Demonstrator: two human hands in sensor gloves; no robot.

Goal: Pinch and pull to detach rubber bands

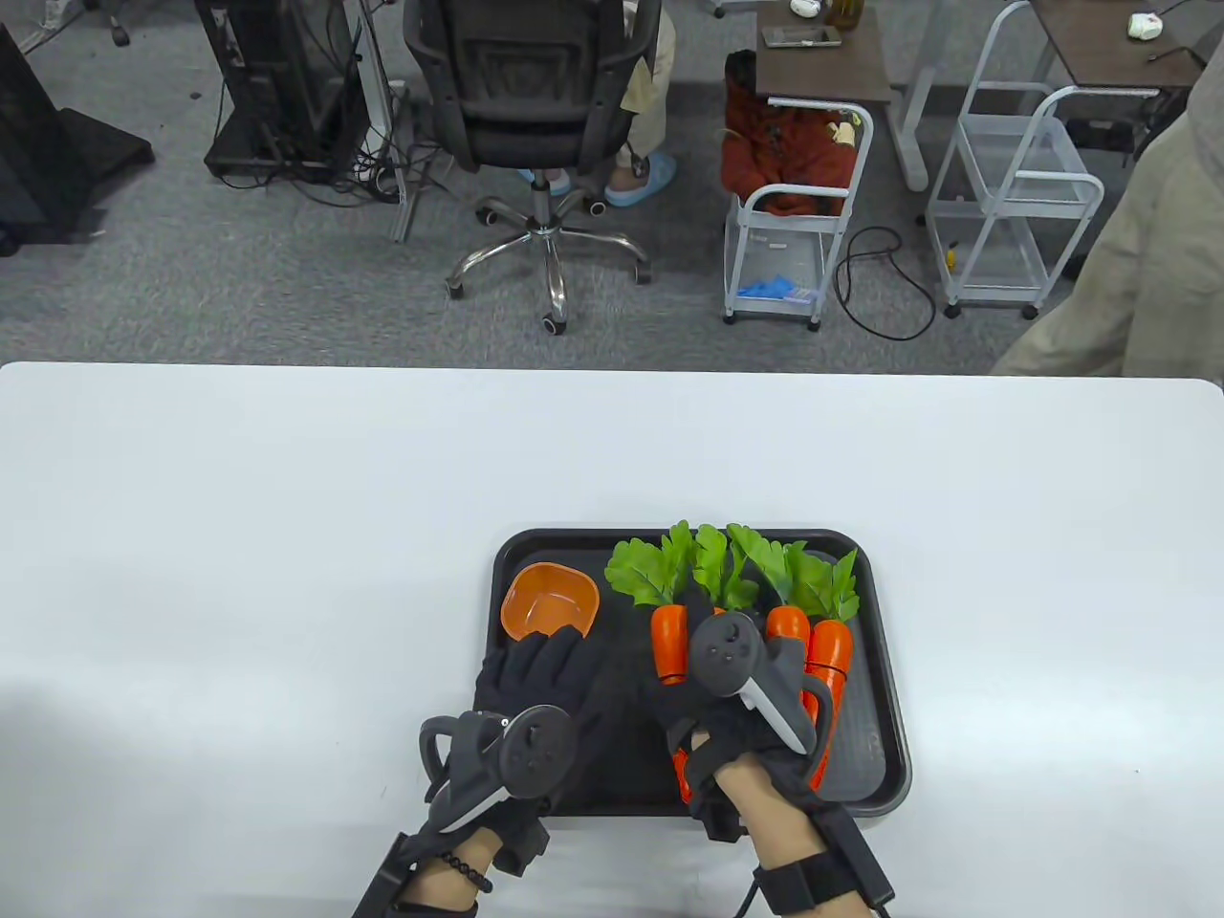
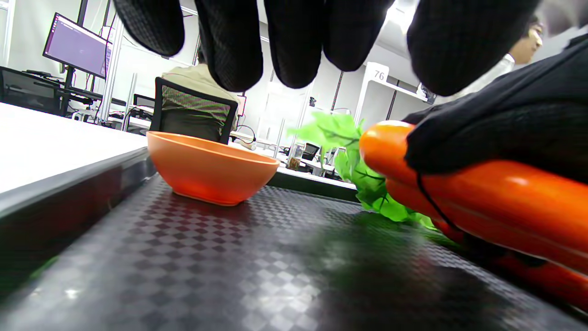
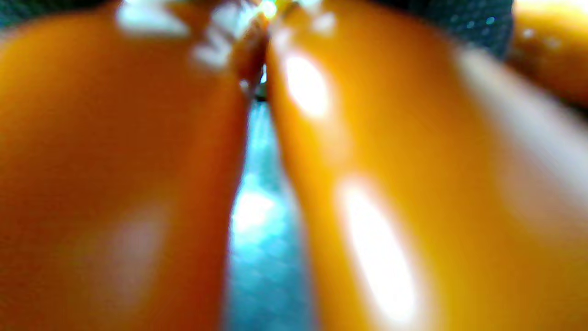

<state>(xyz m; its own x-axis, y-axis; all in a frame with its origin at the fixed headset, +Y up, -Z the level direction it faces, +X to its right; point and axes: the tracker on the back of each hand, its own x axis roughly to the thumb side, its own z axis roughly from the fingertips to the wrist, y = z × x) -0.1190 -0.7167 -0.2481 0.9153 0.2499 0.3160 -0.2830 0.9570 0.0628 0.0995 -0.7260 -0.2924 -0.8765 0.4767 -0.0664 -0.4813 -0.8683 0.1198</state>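
A bunch of orange toy carrots (image 1: 827, 650) with green leaves (image 1: 727, 569) lies on the right half of a black tray (image 1: 885, 688). My right hand (image 1: 729, 669) lies over the bunch and grips it. In the left wrist view a thin black rubber band (image 2: 432, 204) runs around the carrots (image 2: 500, 202), just below the right glove (image 2: 496, 133). My left hand (image 1: 545, 660) hovers over the tray's left half with its fingers (image 2: 294, 41) loosely spread, holding nothing. The right wrist view shows only blurred carrots (image 3: 115, 184) very close up.
An orange bowl (image 1: 550, 600) stands at the tray's far left corner, just beyond my left fingertips; it also shows in the left wrist view (image 2: 211, 168). The tray sits near the front edge of a white table (image 1: 287, 535).
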